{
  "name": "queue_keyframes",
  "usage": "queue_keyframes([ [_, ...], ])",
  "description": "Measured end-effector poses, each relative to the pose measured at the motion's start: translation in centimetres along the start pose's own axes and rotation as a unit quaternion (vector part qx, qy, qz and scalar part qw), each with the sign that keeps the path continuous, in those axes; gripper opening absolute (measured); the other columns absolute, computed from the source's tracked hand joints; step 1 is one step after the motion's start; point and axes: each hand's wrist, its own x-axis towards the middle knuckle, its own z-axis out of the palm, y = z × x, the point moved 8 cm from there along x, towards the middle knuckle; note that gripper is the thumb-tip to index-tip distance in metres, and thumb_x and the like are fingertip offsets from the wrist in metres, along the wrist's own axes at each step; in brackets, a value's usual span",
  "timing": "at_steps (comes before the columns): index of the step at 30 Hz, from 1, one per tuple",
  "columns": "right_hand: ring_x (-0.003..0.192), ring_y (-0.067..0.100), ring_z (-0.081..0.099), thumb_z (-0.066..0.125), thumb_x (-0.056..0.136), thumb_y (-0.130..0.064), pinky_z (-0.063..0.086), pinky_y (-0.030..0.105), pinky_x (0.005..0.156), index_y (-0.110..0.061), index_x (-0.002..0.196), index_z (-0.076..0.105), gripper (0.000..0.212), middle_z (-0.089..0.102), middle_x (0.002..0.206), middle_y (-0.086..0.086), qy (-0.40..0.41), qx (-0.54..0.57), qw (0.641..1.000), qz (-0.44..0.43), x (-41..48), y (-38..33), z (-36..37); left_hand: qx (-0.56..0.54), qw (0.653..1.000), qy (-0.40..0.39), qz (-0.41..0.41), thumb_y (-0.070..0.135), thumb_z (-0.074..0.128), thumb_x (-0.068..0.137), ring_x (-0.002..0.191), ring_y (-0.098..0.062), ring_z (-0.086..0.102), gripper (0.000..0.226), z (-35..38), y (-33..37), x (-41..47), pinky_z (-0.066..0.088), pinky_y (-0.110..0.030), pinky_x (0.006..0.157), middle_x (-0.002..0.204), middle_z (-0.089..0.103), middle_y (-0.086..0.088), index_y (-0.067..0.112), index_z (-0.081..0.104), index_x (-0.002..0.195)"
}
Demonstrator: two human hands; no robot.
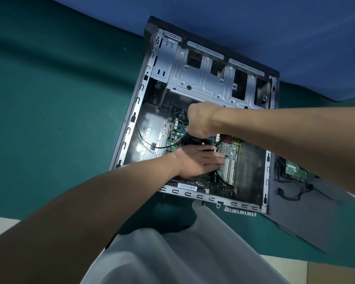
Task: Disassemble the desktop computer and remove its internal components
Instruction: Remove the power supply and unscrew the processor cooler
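The desktop computer case lies open on its side on a teal surface. Its green motherboard sits inside, with white slots and a small finned heatsink. My left hand lies flat, palm down, on the lower middle of the board, fingers pointing right toward the heatsink. My right hand is closed in a fist above the board's upper part, over something dark that it hides; what it grips I cannot tell. A thin black cable runs from the case's left wall to the board.
A silver drive cage fills the far end of the case. The dark side panel lies at the right, carrying a removed green board and loose black cables. A blue cloth lies behind. My grey-clad knee is below.
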Motion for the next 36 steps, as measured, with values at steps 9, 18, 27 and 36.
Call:
queue_keyframes([
  [9,0.049,0.022,0.04,0.05,0.084,-0.001,0.032,0.028,0.044,-0.009,0.055,0.032,0.036,0.032,0.056,0.007,0.064,-0.054,0.988,-0.126,-0.4,-2.7,-0.5,-0.034,0.999,0.013,-0.002,0.009,0.037,0.1,0.149,-0.018,-0.006,0.062,-0.4,-0.3,-0.1,-0.003,-0.039,0.121,0.163,0.001,-0.001,0.013,0.006,0.154],
  [18,0.047,0.014,0.034,0.04,0.097,-0.008,0.03,0.018,0.035,-0.005,0.075,0.048,0.023,0.045,0.065,0.007,-0.033,0.261,0.957,0.118,1.1,2.0,1.3,-0.02,1.0,0.009,0.0,0.009,0.028,0.101,0.148,-0.015,-0.006,0.058,-0.4,-0.1,-0.3,-0.007,-0.035,0.119,0.163,-0.001,0.003,0.016,0.005,0.155],
  [27,0.049,0.019,0.039,0.047,0.09,-0.009,0.027,0.025,0.04,-0.012,0.057,0.033,0.036,0.037,0.061,0.006,0.075,-0.127,0.982,-0.115,-0.4,-2.3,-0.7,-0.148,0.985,-0.013,-0.09,0.011,0.053,0.093,0.147,-0.021,-0.013,0.084,-2.2,-1.8,-0.5,-0.002,-0.035,0.12,0.16,-0.019,-0.008,0.005,-0.006,0.152],
  [36,0.049,0.015,0.052,0.056,0.092,-0.035,0.041,0.021,0.041,-0.006,0.072,0.057,0.034,0.062,0.051,0.005,0.008,0.231,0.972,0.051,1.0,0.9,0.0,-0.22,0.927,-0.04,-0.3,0.036,0.053,0.097,0.145,-0.042,-0.008,0.088,-2.6,-2.7,-1.9,0.0,-0.048,0.117,0.155,-0.004,-0.033,-0.012,-0.001,0.147],
])
